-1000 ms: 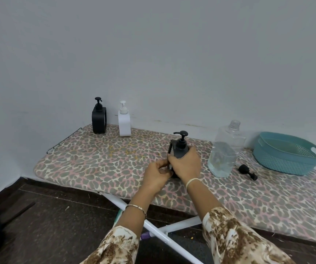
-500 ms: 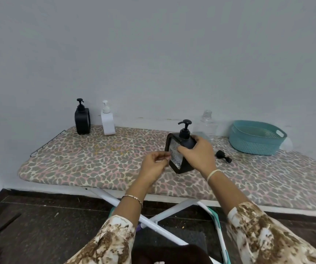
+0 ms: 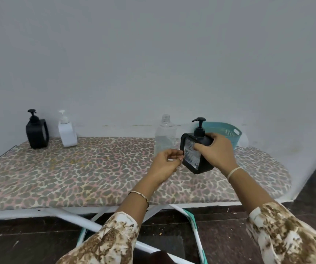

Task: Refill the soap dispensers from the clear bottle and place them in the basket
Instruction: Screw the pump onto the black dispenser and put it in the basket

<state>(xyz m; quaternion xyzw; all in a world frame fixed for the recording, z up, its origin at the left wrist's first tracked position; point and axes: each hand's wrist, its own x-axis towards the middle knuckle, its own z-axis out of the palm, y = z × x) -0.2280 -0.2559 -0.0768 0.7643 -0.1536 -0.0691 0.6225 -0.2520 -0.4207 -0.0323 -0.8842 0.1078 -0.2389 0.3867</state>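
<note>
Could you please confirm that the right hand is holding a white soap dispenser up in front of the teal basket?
Not quite: the head view shows the right hand holding a black soap dispenser up in front of the teal basket.

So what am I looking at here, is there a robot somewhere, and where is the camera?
No robot here: these are a person's two bare hands, filmed by one wide-angle camera worn on the head, looking forward and down. The surface is an ironing board with a leopard-print cover. The right hand grips a black soap dispenser, held tilted; the left hand has its fingertips at the dispenser's edge, though whether it pinches it is unclear. Behind stands an uncapped clear bottle, with a teal basket at the back right. At the far left stand a second black dispenser and a white dispenser.
</note>
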